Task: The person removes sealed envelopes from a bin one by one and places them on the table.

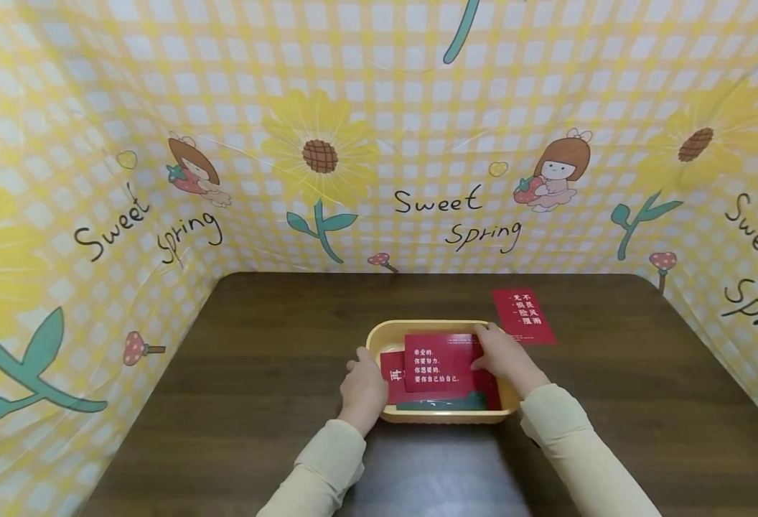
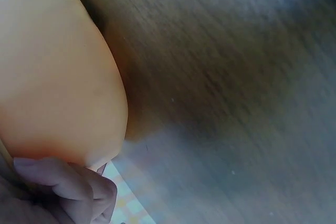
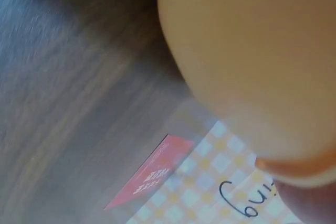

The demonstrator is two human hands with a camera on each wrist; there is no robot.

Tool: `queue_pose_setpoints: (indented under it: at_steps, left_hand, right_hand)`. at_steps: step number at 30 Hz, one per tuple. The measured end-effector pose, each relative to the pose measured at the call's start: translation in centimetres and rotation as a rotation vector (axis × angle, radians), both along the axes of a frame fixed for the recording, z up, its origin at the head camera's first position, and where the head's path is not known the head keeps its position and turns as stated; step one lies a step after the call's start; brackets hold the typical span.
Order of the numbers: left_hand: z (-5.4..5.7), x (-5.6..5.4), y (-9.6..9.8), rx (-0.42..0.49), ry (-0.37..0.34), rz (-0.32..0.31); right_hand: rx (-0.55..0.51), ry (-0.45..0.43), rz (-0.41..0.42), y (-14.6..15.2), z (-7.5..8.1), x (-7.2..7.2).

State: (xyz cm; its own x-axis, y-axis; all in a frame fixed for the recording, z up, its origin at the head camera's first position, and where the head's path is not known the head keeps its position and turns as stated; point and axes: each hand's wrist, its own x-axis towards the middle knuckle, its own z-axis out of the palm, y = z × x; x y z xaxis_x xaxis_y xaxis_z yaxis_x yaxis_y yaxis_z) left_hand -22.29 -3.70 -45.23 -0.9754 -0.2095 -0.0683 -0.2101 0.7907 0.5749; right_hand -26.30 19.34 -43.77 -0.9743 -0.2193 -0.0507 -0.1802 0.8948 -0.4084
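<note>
Logging yellow basket [image 1: 443, 416], lower centre of head frame, long axis left-right, dark table [image 1: 256, 395] under it. Left hand [image 1: 362, 391] curled on left end; right hand [image 1: 504, 352] curled over right end's far corner, thumb inside, by top red card [image 1: 440, 366]; can't tell from my end if it pinches card too. Key relation: lone red card [image 1: 524, 317] on table, up-right of basket, just beyond right hand, long axis slanting down-right. Right hand nearer, left well apart.
</note>
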Motion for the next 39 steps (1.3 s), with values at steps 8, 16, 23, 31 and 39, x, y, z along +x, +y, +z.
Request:
queue_pose_setpoints:
  at_steps: [8, 16, 23, 31, 39]
  left_hand:
    - [-0.1, -0.1, 0.0, -0.018, 0.013, 0.003]
    - [0.2, -0.1, -0.1, -0.028, -0.04, 0.016]
    - [0.1, -0.1, 0.0, -0.021, -0.037, 0.016]
    - [-0.1, -0.2, -0.1, 0.007, -0.038, 0.023]
    - [-0.3, -0.3, -0.2, -0.015, -0.015, 0.012]
  right_hand:
    - [-0.033, 0.141, 0.041, 1.1, 0.4, 0.1]
    - [-0.196, 0.13, 0.02, 2.1, 0.9, -0.4]
    - [-0.799, 0.12, -0.33, 4.5, 1.7, -0.4]
    - [-1.436, 0.079, -0.852, 9.2, 0.9, 0.0]
    - [-1.614, 0.164, -1.202, 12.5, -0.5, 1.6]
